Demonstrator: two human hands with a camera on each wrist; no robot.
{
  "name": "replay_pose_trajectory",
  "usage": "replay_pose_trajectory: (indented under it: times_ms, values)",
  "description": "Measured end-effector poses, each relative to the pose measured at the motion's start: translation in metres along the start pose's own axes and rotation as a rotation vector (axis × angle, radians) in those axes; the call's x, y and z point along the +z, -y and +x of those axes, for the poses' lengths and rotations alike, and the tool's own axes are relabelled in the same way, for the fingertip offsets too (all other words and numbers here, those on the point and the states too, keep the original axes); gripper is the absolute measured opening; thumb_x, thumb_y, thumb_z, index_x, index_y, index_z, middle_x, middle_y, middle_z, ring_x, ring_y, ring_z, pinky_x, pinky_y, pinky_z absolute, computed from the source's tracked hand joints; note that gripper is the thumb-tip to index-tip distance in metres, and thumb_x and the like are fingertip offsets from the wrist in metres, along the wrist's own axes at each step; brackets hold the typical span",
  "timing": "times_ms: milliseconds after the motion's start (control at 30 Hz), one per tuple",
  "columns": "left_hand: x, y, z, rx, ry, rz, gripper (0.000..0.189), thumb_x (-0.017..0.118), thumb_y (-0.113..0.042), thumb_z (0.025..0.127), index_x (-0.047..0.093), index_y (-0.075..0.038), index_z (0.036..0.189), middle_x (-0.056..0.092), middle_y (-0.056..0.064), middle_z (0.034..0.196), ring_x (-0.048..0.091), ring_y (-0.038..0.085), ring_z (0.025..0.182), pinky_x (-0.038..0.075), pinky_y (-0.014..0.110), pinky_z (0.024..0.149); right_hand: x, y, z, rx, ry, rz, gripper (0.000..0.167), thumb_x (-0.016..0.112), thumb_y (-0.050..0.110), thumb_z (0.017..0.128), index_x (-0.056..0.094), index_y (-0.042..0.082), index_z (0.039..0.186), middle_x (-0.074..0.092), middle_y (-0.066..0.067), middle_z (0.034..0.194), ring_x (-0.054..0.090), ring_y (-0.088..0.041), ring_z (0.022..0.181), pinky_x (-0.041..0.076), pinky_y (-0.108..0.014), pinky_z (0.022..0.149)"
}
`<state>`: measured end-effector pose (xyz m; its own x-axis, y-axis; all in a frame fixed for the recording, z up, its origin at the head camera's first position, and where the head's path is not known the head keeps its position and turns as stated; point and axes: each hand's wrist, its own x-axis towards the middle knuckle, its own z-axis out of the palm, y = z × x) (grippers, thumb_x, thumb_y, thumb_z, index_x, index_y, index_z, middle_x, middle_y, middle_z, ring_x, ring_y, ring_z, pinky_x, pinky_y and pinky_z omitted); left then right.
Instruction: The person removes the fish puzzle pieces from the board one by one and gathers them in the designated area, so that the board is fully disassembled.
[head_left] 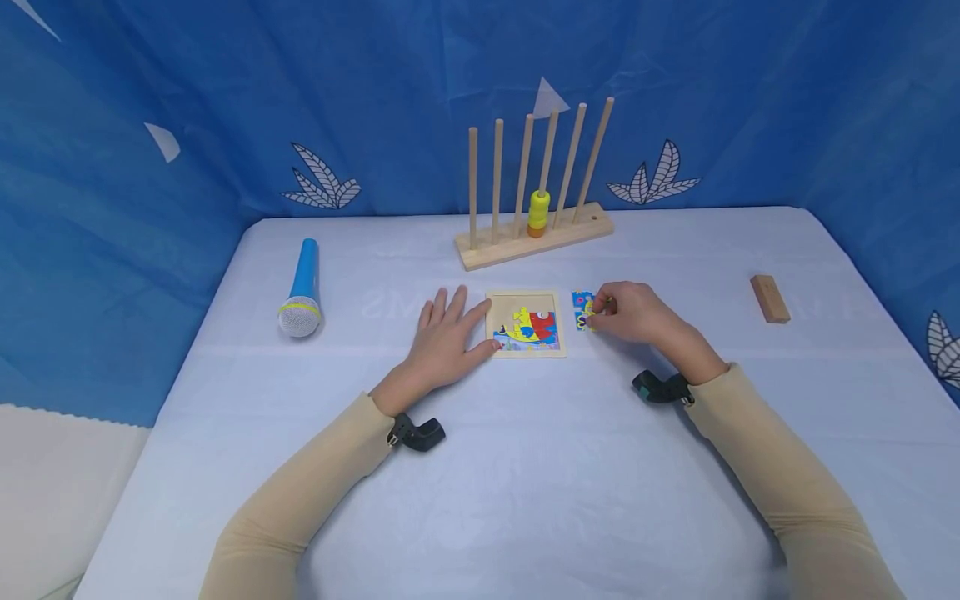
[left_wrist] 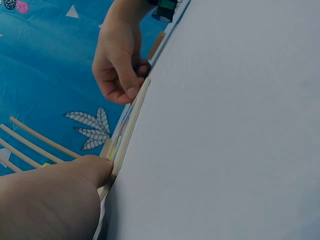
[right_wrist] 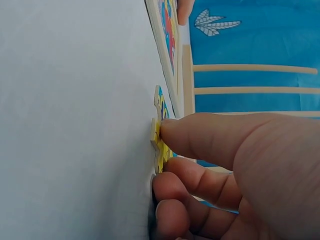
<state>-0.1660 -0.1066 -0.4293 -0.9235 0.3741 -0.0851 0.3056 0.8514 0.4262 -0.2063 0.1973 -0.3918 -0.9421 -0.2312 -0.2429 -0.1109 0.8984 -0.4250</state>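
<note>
Right hand pinches a blue-and-yellow puzzle piece just right of a wooden tray | Left hand, fingers spread, touches tray's left edge | 6-peg stand behind

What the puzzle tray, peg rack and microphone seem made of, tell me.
Puzzle tray: probably wood or fibreboard; pale tan, matte rim.
Peg rack: likely unpainted wood; pale tan base, plain smooth rods.
Microphone: smooth blue handle looks plastic; silvery, textured head could be metal mesh or plastic.

The puzzle tray and, by the far edge of the table, the peg rack look like matt wood, the microphone like smooth plastic and rough mesh.
</note>
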Motion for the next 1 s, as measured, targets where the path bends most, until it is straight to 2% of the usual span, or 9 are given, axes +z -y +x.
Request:
replay_pose_trajectory:
  times_ms: [233,633,833,1000]
  values:
    - [0.000,0.000,0.000,0.011,-0.016,0.013,0.072,0.056,-0.052,0.098,0.037,-0.021,0.159,0.015,0.021,0.171,0.002,0.048,0.158,0.005,0.066,0.125,0.000,0.000,0.000,-0.001,-0.004,-0.003,0.022,0.074,0.021,0.090,0.066,0.003,0.100,0.060,-0.011,0.085,0.052,-0.025,0.080,0.040,-0.032,0.066]
    - [0.001,-0.001,0.001,-0.001,-0.001,0.001,0.072,0.055,-0.052,0.098,0.036,-0.022,0.160,0.014,0.020,0.171,0.001,0.047,0.159,0.004,0.065,0.126,-0.010,-0.001,-0.004,0.013,0.008,0.033,0.023,0.068,0.021,0.094,0.067,0.003,0.107,0.060,-0.011,0.085,0.052,-0.023,0.075,0.042,-0.031,0.063]
    - [0.001,0.000,0.001,0.003,-0.004,0.013,0.072,0.055,-0.053,0.098,0.035,-0.022,0.160,0.015,0.020,0.171,0.002,0.047,0.159,0.005,0.065,0.125,-0.016,0.005,-0.004,-0.047,-0.021,0.063,0.019,0.066,0.018,0.094,0.067,0.003,0.107,0.061,-0.012,0.086,0.053,-0.024,0.074,0.043,-0.031,0.062]
    - [0.001,0.000,0.001,0.007,-0.013,0.009,0.072,0.055,-0.053,0.098,0.036,-0.021,0.160,0.015,0.020,0.171,0.003,0.047,0.158,0.005,0.065,0.125,-0.014,0.026,0.001,-0.136,0.002,0.052,0.026,0.068,0.015,0.094,0.068,0.002,0.117,0.067,-0.014,0.097,0.057,-0.024,0.078,0.049,-0.029,0.064]
